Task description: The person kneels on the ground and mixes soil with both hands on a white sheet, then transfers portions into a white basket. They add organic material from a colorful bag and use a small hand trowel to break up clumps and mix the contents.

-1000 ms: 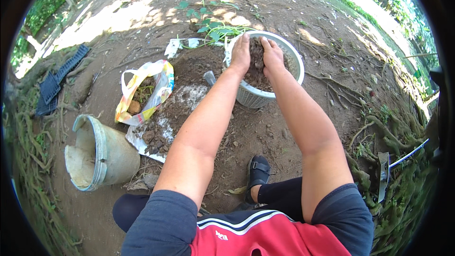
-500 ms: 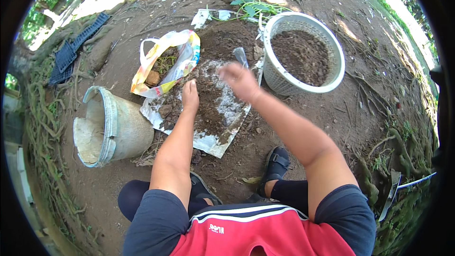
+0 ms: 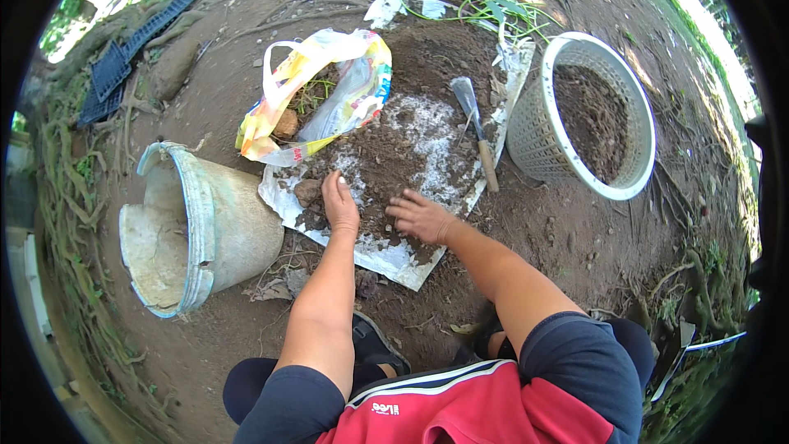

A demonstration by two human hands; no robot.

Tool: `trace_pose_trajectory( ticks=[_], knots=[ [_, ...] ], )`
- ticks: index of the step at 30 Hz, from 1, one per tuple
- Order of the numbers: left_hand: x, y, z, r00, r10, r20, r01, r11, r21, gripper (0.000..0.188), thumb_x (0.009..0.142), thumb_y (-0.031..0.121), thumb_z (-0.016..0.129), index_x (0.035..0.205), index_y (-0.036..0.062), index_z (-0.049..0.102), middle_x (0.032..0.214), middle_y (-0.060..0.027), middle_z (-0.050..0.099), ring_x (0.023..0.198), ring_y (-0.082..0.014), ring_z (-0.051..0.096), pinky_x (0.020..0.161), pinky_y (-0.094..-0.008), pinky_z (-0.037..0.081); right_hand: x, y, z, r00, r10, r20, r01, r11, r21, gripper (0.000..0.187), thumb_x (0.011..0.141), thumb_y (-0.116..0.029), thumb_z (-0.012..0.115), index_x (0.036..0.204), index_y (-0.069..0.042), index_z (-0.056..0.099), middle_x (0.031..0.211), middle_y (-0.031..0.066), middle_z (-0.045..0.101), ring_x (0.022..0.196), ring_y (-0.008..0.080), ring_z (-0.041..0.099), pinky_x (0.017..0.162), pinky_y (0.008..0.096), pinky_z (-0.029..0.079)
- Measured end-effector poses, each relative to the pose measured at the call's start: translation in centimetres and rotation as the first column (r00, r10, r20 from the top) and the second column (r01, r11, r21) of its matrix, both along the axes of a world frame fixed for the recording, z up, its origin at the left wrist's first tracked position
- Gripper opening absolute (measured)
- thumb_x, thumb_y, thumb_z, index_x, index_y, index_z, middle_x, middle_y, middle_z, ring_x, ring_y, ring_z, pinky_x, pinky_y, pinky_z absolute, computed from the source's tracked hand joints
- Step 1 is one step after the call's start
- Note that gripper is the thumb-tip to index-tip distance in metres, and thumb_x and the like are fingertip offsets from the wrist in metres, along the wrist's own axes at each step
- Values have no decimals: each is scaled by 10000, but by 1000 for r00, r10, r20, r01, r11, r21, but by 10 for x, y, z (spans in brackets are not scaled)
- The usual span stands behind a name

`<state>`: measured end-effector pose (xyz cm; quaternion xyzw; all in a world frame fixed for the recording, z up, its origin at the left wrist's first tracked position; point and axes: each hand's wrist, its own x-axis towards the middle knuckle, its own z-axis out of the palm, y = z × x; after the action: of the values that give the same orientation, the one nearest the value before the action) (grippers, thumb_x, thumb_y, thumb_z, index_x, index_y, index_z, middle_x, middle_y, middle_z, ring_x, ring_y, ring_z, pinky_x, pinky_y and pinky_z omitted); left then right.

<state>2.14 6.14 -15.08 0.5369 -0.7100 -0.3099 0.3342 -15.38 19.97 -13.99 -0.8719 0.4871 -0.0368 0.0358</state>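
A heap of dark soil [image 3: 386,156] with white powder scattered over it lies on a white sheet [image 3: 393,261]. At the heap's near left edge my left hand [image 3: 339,204] rests against the soil, open, fingers stretched forward and holding nothing I can see. My right hand [image 3: 421,217], open with its fingers apart, is low over the near right part of the soil. Farther right, a trowel [image 3: 484,152] with a wooden handle lies along the sheet's edge. Left of the heap, a colourful plastic bag [image 3: 269,119] gapes, showing plant stems and a brown lump.
To the right stands a pale lattice basket [image 3: 534,127] of soil. A cracked, whitish bucket [image 3: 238,226] lies tipped at the left. Green vine cuttings [image 3: 501,10] are beyond the sheet. Black trays [image 3: 123,62] lie far left, and tree roots cross the ground.
My right hand has come down and nearer to the soil, uncovering the trowel. My left hand has moved nearer too. The whole view has shifted, with the things sitting farther right in it.
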Motion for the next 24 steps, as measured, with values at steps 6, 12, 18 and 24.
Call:
trace_pose_trajectory(
  ticks=[6,12,18,24],
  knots=[
    [-7,6,6,994,-107,15,106,994,9,351,960,235,405,1229,30,499,1295,-193,449,1218,-349,415,1034,-403,329,-51,-76,19,960,-243,137,248,969,-20,346,877,-391,498,1069,-112,567,1381,89,407,1323,247,319,1129,420,178],
    [-14,-11,2,955,-148,257,157,988,-12,432,964,304,370,1315,64,446,1395,-185,372,1298,-356,325,1092,-438,239,-62,-111,4,691,-617,377,628,770,110,519,902,-494,436,1214,-90,531,1369,147,409,1318,312,308,1110,429,198],
    [-29,-38,-4,922,-266,280,293,954,-58,477,974,363,313,1367,105,392,1436,-147,335,1340,-337,272,1119,-445,174,-37,-100,-4,753,-338,564,257,941,220,443,898,-369,514,1204,-50,525,1321,173,450,1308,347,326,1102,434,240],
    [-34,-41,-7,884,-369,286,413,904,-110,428,965,309,354,1323,93,445,1360,-147,428,1295,-330,343,1105,-438,220,-66,-74,9,642,-421,640,440,887,142,441,861,-287,561,1237,-60,520,1306,165,468,1224,348,421,1062,437,299]
  ],
)
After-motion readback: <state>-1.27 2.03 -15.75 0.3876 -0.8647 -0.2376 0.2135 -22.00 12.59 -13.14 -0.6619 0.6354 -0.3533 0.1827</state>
